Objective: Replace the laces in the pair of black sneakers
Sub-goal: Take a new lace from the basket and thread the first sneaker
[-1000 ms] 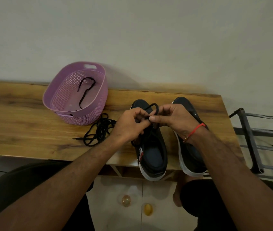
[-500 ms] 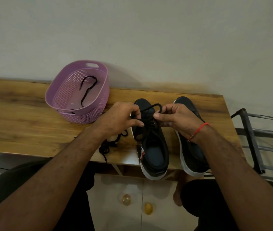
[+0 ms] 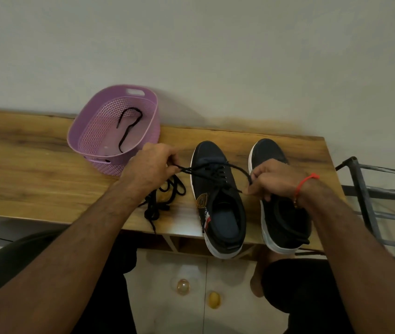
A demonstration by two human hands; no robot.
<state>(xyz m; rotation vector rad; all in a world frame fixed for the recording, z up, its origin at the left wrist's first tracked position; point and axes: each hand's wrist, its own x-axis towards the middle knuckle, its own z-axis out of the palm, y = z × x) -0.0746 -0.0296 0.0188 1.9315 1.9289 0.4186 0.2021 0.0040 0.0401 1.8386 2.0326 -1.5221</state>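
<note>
Pulling a lace taut across the left-hand sneaker, both ends pinched.

Left hand [image 3: 153, 165] at nine o'clock of the sneaker [image 3: 218, 196], fingers curled and pinching one end of the black lace [image 3: 218, 168]; right hand [image 3: 271, 180] at three o'clock, pinching the other end. Lace stretched flat through the eyelets near the toe. Probably early lacing, or the last unthreading; cannot tell which. Next move likely calls for an even pull, then feeding a tip through the following eyelet. Second sneaker [image 3: 281, 213] at three o'clock, apparently unlaced, heel overhanging the wooden table [image 3: 23, 179]. Loose cord pile [image 3: 165, 198] at seven o'clock. Perforated lilac plastic basket [image 3: 102, 160], oval, at ten o'clock, holding another limp lace [image 3: 129, 126].
</note>
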